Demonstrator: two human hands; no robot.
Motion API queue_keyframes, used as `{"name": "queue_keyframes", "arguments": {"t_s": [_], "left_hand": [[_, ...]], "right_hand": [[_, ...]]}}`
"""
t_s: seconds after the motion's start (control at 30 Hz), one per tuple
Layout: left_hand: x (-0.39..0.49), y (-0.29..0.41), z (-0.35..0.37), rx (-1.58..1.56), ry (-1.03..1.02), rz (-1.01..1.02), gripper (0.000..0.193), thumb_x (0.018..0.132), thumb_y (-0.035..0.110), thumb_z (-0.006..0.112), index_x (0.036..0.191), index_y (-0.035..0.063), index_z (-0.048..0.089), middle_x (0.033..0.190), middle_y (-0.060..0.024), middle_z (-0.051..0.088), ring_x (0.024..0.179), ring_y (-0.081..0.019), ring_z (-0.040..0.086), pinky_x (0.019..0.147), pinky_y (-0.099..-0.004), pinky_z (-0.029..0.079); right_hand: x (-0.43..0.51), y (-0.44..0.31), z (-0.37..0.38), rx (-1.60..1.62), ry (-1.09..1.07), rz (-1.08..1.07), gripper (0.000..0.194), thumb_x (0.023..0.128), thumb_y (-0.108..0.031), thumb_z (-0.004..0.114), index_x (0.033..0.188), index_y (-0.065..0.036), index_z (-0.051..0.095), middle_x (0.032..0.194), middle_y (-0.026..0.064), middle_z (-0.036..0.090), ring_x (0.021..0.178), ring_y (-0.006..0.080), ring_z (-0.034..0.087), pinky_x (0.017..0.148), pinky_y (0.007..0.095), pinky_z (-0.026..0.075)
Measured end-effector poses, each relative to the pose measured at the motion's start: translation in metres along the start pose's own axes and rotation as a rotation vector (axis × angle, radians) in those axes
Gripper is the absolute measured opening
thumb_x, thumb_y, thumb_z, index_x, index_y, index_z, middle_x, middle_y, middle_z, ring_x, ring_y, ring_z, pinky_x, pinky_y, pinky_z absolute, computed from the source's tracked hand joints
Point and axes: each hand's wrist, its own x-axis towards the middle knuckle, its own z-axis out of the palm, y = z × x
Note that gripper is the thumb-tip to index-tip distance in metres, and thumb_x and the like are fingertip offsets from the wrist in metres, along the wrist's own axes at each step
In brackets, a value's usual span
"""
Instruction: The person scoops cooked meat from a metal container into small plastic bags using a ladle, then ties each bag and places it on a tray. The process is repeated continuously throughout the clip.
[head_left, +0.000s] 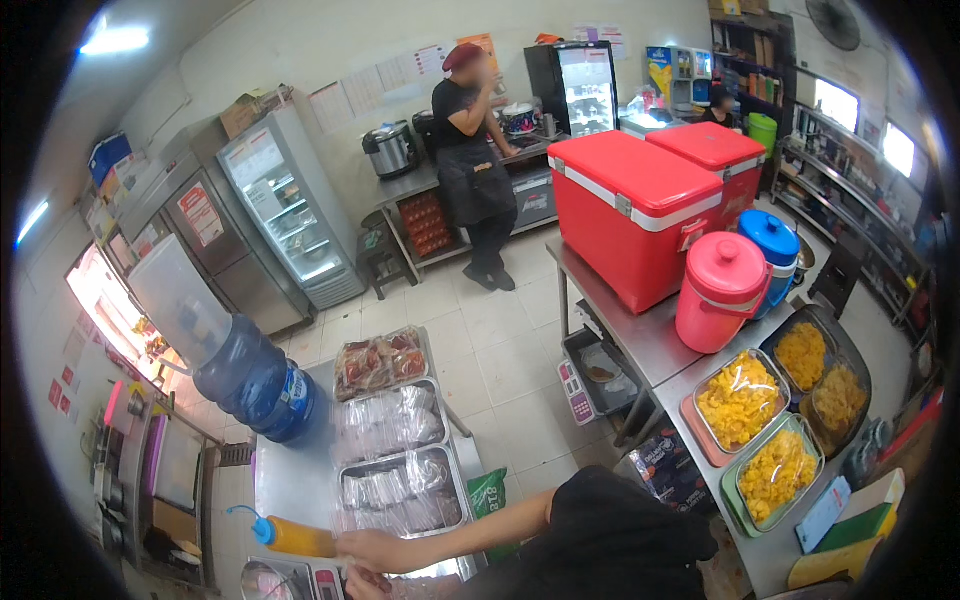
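My right hand (379, 551) reaches over the steel table from a black sleeve, its fingers blurred. Close below it, my left hand (364, 583) shows only partly at the bottom edge. The fingers of both hands meet; whether they hold anything is unclear. A squeeze bottle (300, 537) of yellow sauce with a blue cap stands right beside my right hand. Beyond my right forearm, a metal tray (457, 487) contains clear plastic packets (397, 487). More plastic-wrapped packs (390, 415) fill another tray behind it. A digital scale (327, 583) is near my left hand.
A blue water jug (262, 386) stands on the table's far corner. Bagged reddish food (381, 361) lies beyond the trays. Right, another steel table (611, 300) bears red coolers (637, 217), drink jugs (720, 292) and containers of yellow food (739, 397). A person (472, 165) stands by the back counter.
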Motion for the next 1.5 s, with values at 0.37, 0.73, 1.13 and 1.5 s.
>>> {"name": "queue_keyframes", "arguments": {"t_s": [0.37,0.73,1.13,1.5], "left_hand": [[0.001,0.014,-0.010,0.008,0.097,0.080,0.022,0.086,0.006,0.058,0.106,0.0004,0.051,0.092,-0.0104,0.054,0.085,-0.0208,0.053,0.074,-0.0296,0.045],[-0.005,0.012,-0.001,0.002,0.151,0.112,0.023,0.085,0.006,0.059,0.106,0.0004,0.050,0.094,-0.0106,0.053,0.088,-0.0221,0.052,0.078,-0.0311,0.044],[-0.003,0.019,0.018,0.016,0.212,0.151,0.024,0.084,0.006,0.060,0.105,0.0005,0.049,0.096,-0.0108,0.051,0.091,-0.0235,0.051,0.081,-0.0328,0.043],[-0.023,0.027,0.045,0.110,0.549,0.303,0.025,0.083,0.006,0.061,0.104,0.0006,0.048,0.097,-0.0110,0.050,0.094,-0.0248,0.050,0.084,-0.0344,0.042]], "right_hand": [[0.001,-0.033,0.003,0.071,0.345,-0.469,0.014,0.079,-0.005,0.058,0.092,-0.002,0.054,0.084,0.0106,0.051,0.076,0.0276,0.055,0.065,0.0355,0.045],[-0.007,-0.052,-0.030,0.919,-0.243,0.289,0.017,0.088,-0.022,0.062,0.091,-0.006,0.061,0.083,-0.0041,0.056,0.068,0.0056,0.054,0.057,0.0202,0.043],[-0.013,-0.055,-0.054,0.808,-0.299,0.485,0.033,0.087,-0.042,0.058,0.083,-0.010,0.050,0.076,-0.0008,0.050,0.068,0.0112,0.047,0.058,0.0264,0.039],[0.001,-0.063,0.001,0.220,0.513,-0.126,0.030,0.081,-0.016,0.067,0.076,-0.004,0.040,0.069,0.0059,0.042,0.055,0.0166,0.040,0.051,0.0286,0.035]]}}
